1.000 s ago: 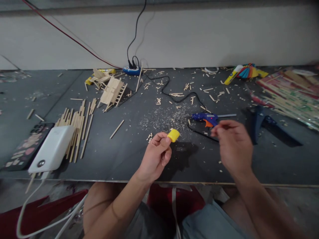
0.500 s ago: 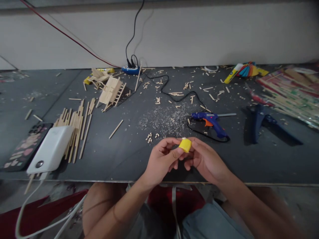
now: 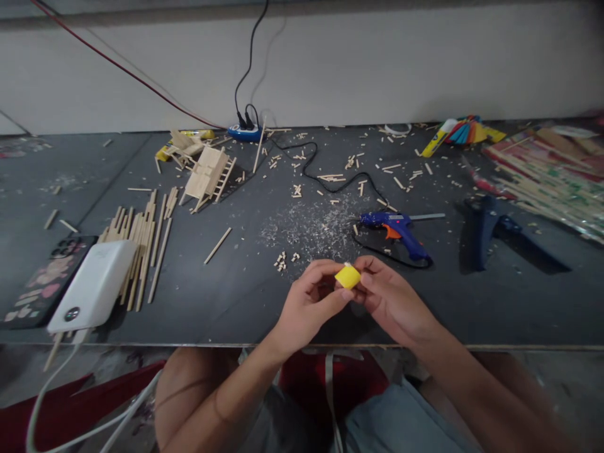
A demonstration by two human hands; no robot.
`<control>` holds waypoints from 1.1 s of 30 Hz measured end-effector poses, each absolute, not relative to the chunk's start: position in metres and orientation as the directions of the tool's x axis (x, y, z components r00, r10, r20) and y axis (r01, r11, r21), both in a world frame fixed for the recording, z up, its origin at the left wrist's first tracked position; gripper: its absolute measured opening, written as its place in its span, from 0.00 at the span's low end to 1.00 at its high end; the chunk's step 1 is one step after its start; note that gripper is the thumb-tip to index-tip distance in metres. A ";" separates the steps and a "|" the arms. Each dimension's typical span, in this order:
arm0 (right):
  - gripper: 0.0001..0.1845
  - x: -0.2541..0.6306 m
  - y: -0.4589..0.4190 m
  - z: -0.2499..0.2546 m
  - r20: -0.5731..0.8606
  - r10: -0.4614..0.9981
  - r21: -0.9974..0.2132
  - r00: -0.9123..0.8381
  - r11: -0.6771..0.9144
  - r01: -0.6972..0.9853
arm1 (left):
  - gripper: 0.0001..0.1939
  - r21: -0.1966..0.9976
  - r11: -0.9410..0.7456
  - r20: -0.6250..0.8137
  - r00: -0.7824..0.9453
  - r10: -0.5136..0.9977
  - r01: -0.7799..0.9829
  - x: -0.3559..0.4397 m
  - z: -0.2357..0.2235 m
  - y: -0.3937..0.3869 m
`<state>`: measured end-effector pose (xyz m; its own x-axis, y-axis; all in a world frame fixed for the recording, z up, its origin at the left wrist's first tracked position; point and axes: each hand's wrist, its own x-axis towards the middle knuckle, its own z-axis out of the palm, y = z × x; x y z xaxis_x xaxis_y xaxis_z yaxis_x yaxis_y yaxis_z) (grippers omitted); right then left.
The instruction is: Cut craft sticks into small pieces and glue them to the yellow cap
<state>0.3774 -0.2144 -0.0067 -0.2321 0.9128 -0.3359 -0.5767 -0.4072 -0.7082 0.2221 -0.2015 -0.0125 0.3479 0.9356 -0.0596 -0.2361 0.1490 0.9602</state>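
A small yellow cylinder-like piece (image 3: 348, 277) with a whitish bit on its top edge is held above the table's front. My left hand (image 3: 309, 305) pinches it between thumb and fingers from the left. From the right, the fingertips of my right hand (image 3: 394, 302) close on its other side; some of these fingers are hidden behind it. Beyond my right hand lies a blue glue gun (image 3: 394, 228) with an orange trigger and a glue stick in its back. Several tiny cut wood bits (image 3: 282, 261) lie just past my left hand.
At left are wooden sticks (image 3: 136, 251), a white power bank (image 3: 94, 283) and a phone (image 3: 44, 277). Small wooden furniture-like models (image 3: 207, 173) stand behind them. A dark blue hand tool (image 3: 486, 236) lies right, near packaged sticks (image 3: 557, 182). A black cord (image 3: 311, 160) crosses the scraps.
My right hand has come in from beside the glue gun and met the yellow piece. My left hand has shifted slightly right and down with the piece, which is now tilted.
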 end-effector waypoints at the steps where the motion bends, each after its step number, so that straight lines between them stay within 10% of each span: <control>1: 0.11 0.377 -0.214 -0.006 -0.331 0.913 -0.705 -0.239 -0.408 -0.580 | 0.13 0.965 0.141 -0.055 0.354 0.934 -0.222 0.222 -0.012 -0.201; 23: 0.12 0.391 -0.213 -0.005 -0.319 0.873 -0.740 -0.370 -0.473 -0.477 | 0.16 0.998 -0.067 0.049 0.516 0.855 0.016 0.206 -0.003 -0.191; 33: 0.12 0.400 -0.205 -0.005 -0.331 0.922 -0.796 -0.201 -0.387 -0.466 | 0.08 0.700 -0.321 0.094 0.364 0.927 0.638 0.155 0.001 -0.156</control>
